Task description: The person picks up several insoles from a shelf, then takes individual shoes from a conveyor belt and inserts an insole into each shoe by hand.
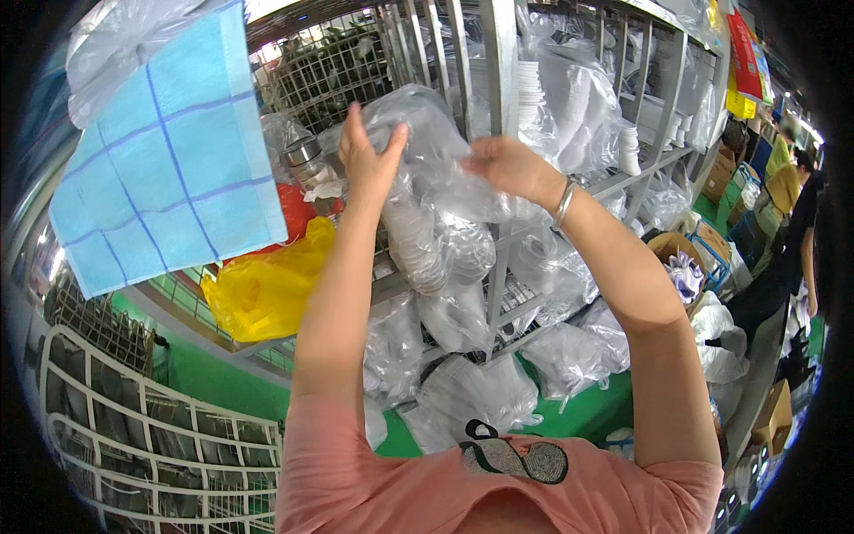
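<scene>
Pink-sleeved forearms raised to shelf height. Left hand (369,160) and right hand (505,169) both gripping clear plastic bag (427,133) of stacked white cups (418,245). Bag-handling step judged underway; next move calls for firm 2-handed hold clear of metal rack (501,62).

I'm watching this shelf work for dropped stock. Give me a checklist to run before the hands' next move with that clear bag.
1. Left hand on the clear plastic bag: ok.
2. Right hand on the bag: ok, gripping its side.
3. Bag mouth closed: cannot tell.
4. Bag's contents, stacked white cups, contained: ok.
5. Metal shelf rack ahead has free room: not ok, crowded with bagged stacks.
</scene>
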Motion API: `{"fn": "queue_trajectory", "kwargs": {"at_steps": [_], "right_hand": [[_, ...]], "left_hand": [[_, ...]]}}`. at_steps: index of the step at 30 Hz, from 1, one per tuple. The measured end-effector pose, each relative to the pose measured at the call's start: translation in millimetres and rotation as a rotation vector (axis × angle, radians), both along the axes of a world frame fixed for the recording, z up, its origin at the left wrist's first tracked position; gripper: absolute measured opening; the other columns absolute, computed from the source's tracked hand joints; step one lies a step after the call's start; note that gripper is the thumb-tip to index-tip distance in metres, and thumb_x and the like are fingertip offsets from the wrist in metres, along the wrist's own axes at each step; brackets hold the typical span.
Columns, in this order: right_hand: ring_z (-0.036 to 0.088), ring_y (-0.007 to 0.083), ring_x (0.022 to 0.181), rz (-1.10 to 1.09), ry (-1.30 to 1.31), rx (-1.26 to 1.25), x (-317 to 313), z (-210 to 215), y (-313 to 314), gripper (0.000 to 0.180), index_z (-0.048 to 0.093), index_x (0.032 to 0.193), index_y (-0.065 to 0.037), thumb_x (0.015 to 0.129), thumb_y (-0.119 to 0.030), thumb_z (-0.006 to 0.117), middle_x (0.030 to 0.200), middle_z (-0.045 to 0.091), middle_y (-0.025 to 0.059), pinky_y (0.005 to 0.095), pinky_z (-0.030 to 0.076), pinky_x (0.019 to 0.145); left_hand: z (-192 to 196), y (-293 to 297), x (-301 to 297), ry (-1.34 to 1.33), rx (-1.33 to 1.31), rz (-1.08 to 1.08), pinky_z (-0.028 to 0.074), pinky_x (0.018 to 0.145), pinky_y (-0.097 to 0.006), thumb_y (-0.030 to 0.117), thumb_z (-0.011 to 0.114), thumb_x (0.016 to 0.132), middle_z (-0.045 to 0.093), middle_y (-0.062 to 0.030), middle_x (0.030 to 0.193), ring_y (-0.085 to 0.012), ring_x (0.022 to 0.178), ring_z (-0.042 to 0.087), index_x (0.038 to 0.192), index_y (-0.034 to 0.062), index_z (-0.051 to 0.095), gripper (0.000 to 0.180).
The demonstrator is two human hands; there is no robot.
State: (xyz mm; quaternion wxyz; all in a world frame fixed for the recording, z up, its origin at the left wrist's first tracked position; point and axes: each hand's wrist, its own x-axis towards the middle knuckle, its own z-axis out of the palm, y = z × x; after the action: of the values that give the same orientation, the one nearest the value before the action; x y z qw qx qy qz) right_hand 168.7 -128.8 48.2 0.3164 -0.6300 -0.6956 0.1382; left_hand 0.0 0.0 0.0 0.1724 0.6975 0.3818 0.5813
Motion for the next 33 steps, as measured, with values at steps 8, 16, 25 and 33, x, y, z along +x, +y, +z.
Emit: {"fn": "queue_trajectory", "kwargs": {"at_steps": [8, 16, 25, 33], "right_hand": [[0.052, 0.0090, 0.068, 0.267, 1.280, 0.757, -8, 16, -43, 0.019, 0.059, 0.090, -0.005, 0.088, -0.021, 0.050, 0.075, 0.058, 0.0003, 0.0236, 0.041, 0.064], [0.056, 0.0109, 0.083, 0.343, 0.700, 0.508, -5, -53, -109, 0.023, 0.058, 0.102, -0.005, 0.080, -0.013, 0.060, 0.090, 0.062, 0.0035, 0.0234, 0.040, 0.069], [0.052, 0.0208, 0.091, 0.338, 0.137, 0.308, 16, -106, -106, 0.041, 0.057, 0.106, -0.011, 0.066, -0.007, 0.066, 0.096, 0.056, 0.0066, 0.0373, 0.034, 0.086], [0.015, 0.0436, 0.127, 0.051, -0.159, 0.540, -54, -198, -47, 0.089, 0.024, 0.134, -0.011, 0.065, -0.041, 0.071, 0.136, 0.015, 0.0287, 0.0519, 0.017, 0.102]], "left_hand": [[45, 23, 10, -0.287, 0.025, -0.230, 0.041, 0.062, -0.028, 0.022, 0.057, 0.082, 0.057, -0.0065, 0.071, -0.0154, 0.065, 0.052, 0.082, 0.0028, 0.054, 0.019], [63, -32, -15, 0.121, 0.046, -0.478, 0.041, 0.065, -0.026, 0.011, 0.058, 0.068, 0.051, -0.0016, 0.075, -0.0133, 0.070, 0.050, 0.106, 0.0090, 0.057, 0.038], [1, -15, -53, -0.879, -0.178, -0.508, 0.022, 0.099, -0.041, 0.034, 0.050, 0.073, 0.050, -0.0092, 0.116, -0.0213, 0.114, 0.038, 0.089, 0.0089, 0.055, 0.030], [-58, 46, -41, -0.828, -0.779, -0.766, 0.029, 0.100, -0.046, 0.054, 0.034, 0.086, 0.032, -0.0172, 0.134, -0.0341, 0.121, 0.033, 0.130, 0.0058, 0.033, 0.065]]}}
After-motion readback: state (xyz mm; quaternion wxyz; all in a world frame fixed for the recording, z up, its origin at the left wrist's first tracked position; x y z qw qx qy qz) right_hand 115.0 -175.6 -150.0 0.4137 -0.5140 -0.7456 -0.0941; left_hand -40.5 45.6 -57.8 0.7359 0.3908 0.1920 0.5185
